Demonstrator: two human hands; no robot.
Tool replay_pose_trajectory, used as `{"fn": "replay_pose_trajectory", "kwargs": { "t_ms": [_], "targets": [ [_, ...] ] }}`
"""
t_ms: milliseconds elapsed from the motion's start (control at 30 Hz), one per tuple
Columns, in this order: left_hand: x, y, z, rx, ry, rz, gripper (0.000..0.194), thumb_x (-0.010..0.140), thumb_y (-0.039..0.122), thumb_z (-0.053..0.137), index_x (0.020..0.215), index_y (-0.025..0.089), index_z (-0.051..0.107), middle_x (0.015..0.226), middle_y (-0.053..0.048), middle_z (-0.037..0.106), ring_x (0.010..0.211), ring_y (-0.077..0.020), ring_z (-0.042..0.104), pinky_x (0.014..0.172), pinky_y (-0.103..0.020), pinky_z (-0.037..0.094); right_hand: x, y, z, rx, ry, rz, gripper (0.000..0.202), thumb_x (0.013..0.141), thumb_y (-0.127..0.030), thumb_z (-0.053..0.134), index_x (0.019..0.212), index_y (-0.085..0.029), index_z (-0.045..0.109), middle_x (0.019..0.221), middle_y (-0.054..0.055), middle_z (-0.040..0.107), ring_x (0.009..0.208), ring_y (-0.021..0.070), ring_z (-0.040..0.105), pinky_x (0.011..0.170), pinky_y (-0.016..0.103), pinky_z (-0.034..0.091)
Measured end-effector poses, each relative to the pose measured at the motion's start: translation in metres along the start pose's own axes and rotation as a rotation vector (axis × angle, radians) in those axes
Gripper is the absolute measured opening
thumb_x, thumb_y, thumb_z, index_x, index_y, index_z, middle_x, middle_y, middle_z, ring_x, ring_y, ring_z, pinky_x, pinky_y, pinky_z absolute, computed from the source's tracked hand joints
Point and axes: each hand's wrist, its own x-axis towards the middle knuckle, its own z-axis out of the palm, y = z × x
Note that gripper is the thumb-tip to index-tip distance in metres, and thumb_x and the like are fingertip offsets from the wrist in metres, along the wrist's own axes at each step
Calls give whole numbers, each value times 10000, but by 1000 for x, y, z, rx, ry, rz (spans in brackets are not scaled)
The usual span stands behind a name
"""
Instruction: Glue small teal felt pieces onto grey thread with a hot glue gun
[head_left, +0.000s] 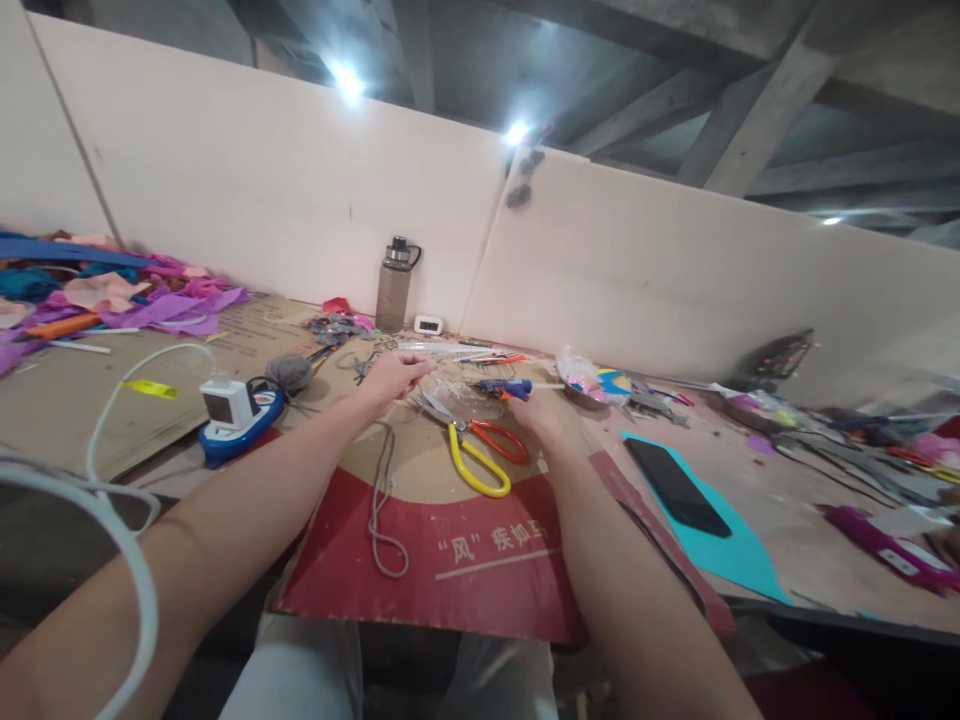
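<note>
My right hand (531, 410) is wrapped round a small blue hot glue gun (516, 387). A white glue stick (549, 386) pokes out of its back, and its nozzle points left. Across from it, the fingertips of my left hand (401, 374) are pinched together; whatever lies between them is too small to make out. Pale dried strands (452, 383) lie on the cardboard between both hands. Just below, scissors (480, 447) with one yellow and one red handle rest with blades pointing up-left. A loop of grey cord (384, 510) lies nearer to me on the red-printed cardboard (337, 570).
A bottle (394, 285) and small digital clock (428, 325) stand against the partition. Left are a power strip (244, 430) with white cables, grey yarn (290, 373) and coloured fabric scraps (172, 305). Right, a phone (675, 483) lies on turquoise sheet, near a purple glue gun (892, 548).
</note>
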Motion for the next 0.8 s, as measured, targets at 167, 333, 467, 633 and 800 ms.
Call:
{"fn": "replay_pose_trajectory", "kwargs": {
  "t_ms": [167,333,467,633,800],
  "targets": [
    [2,-2,-2,38,14,-33,212,724,332,667,682,141,583,448,60,388,356,-37,282,372,-193,149,-5,-17,1,443,16,114,256,667,-241,536,902,-150,586,809,91,656,633,169,588,543,272,436],
    [6,-7,-8,47,51,-35,207,729,329,652,689,138,583,472,58,399,360,-35,280,370,-192,147,-20,-40,-3,1040,-331,154,349,544,-88,503,877,-174,561,885,36,653,647,99,564,510,193,429],
    [9,-10,-12,62,91,-33,203,731,327,641,697,135,583,503,50,419,368,-35,295,368,-186,151,-27,-48,-6,1113,-384,97,432,524,-74,518,935,-194,572,907,1,631,701,98,572,501,174,412],
    [10,-10,-14,31,94,-37,178,741,305,622,717,130,602,523,53,406,364,-24,274,372,-187,127,-27,-47,-2,1153,-413,1,575,538,-81,528,1084,-263,517,874,-25,611,646,94,557,478,187,373],
    [10,-9,-13,22,96,-41,174,737,293,627,716,123,601,523,53,407,367,-23,273,373,-188,128,-27,-47,0,1086,-390,-36,555,561,-97,532,1093,-258,528,839,-26,579,613,84,516,467,196,338]
  ]
}}
